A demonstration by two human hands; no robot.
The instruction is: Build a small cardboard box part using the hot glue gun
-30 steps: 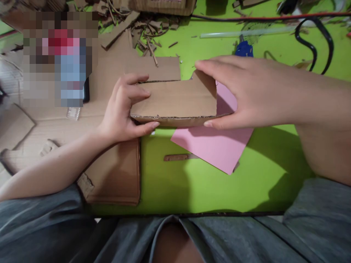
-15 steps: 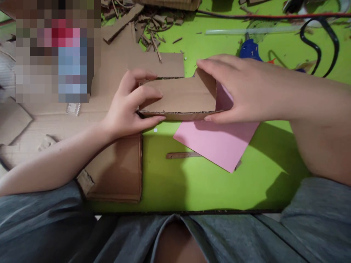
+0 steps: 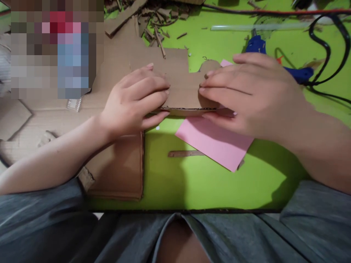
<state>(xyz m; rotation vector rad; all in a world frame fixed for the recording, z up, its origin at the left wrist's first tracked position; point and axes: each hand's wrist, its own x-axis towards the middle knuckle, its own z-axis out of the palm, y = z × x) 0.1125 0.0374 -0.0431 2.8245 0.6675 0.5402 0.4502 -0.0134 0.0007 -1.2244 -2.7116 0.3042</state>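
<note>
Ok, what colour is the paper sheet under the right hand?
The paper sheet is plain pink, best seen in the head view.

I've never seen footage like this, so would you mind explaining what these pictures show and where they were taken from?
No machine is involved here. These are a person's own bare hands, filmed by one camera worn on the head and looking forward and down, so all three pictures share that view. The left hand and right hand hold a corrugated cardboard piece between them, partly over a pink paper sheet. Beneath lies a green tabletop, with a blue hot glue gun, a clear glue stick and cardboard scraps further away.
</note>
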